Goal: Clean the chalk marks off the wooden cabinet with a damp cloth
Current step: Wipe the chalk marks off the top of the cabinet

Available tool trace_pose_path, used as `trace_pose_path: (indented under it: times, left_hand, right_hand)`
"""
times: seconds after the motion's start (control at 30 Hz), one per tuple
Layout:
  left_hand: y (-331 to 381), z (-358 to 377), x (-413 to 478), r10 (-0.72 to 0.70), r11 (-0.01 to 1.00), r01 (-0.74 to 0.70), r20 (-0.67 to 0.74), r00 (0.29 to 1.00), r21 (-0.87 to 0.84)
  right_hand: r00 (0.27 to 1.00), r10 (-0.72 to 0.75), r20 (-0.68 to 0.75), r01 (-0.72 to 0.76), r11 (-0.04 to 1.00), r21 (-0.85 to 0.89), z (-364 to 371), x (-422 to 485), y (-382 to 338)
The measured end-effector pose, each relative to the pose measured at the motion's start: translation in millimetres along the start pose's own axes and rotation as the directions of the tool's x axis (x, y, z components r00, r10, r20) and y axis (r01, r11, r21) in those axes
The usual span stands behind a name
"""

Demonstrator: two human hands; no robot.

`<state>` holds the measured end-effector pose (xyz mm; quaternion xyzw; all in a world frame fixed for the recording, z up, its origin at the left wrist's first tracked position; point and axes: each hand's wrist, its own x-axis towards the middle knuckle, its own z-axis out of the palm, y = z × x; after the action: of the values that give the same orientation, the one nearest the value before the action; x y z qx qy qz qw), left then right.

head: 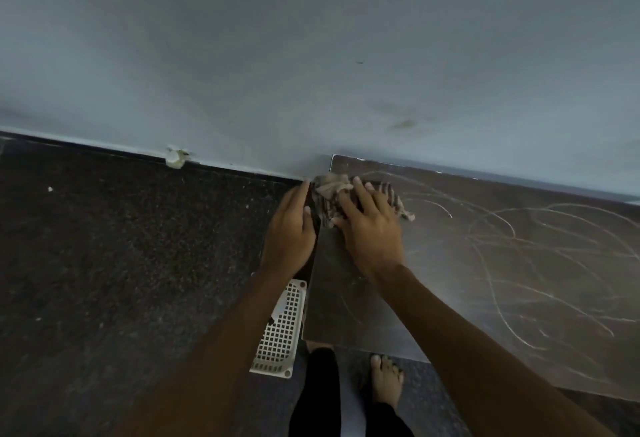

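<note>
The dark wooden cabinet top (450, 263) fills the right half of the view and stands against the wall. White chalk scribbles (540, 263) loop across its middle and right. A crumpled striped cloth (332, 190) lies at the cabinet's far left corner. My right hand (370, 228) presses flat on the cloth, fingers spread over it. My left hand (289, 225) rests against the cabinet's left edge, fingers together, thumb touching the cloth's edge.
A pale blue-grey wall (311, 55) rises behind the cabinet. Dark speckled floor (121, 263) lies to the left. A white perforated grille (280, 329) lies on the floor beside the cabinet's left side. My bare feet (386, 381) stand at its front edge.
</note>
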<state>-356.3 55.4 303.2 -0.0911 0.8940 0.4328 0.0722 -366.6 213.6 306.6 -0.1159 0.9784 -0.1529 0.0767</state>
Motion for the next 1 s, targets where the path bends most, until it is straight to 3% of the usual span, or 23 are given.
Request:
trace_pose_path:
  times: [0.23, 0.37, 0.5, 0.6, 0.83, 1.0]
  left_hand:
    - [23, -17, 47, 0.201, 0.938, -0.268, 0.287, 0.937, 0.220]
    - [26, -24, 66, 0.212, 0.860, -0.380, 0.440, 0.873, 0.340]
    - [22, -29, 68, 0.308, 0.814, -0.447, 0.378, 0.873, 0.371]
    - [18, -31, 67, 0.365, 0.787, -0.486, 0.349, 0.863, 0.379]
    - [16, -18, 70, 0.386, 0.727, -0.557, 0.431, 0.816, 0.403]
    - [28, -12, 74, 0.354, 0.727, -0.553, 0.469, 0.809, 0.406]
  right_hand:
    - [0.971, -0.227, 0.072, 0.232, 0.969, -0.081, -2, -61, 26]
    - [0.996, -0.025, 0.082, 0.030, 0.998, -0.062, -13, -23, 38]
    - [0.989, 0.143, -0.030, -0.143, 0.990, 0.004, -14, 41, 18]
    - [0.984, 0.179, 0.006, -0.179, 0.984, 0.011, -12, 51, -2]
    - [0.984, -0.129, 0.120, 0.129, 0.992, 0.003, 0, -27, 2]
    - [0.996, -0.017, 0.087, 0.020, 0.999, -0.034, -9, -53, 44]
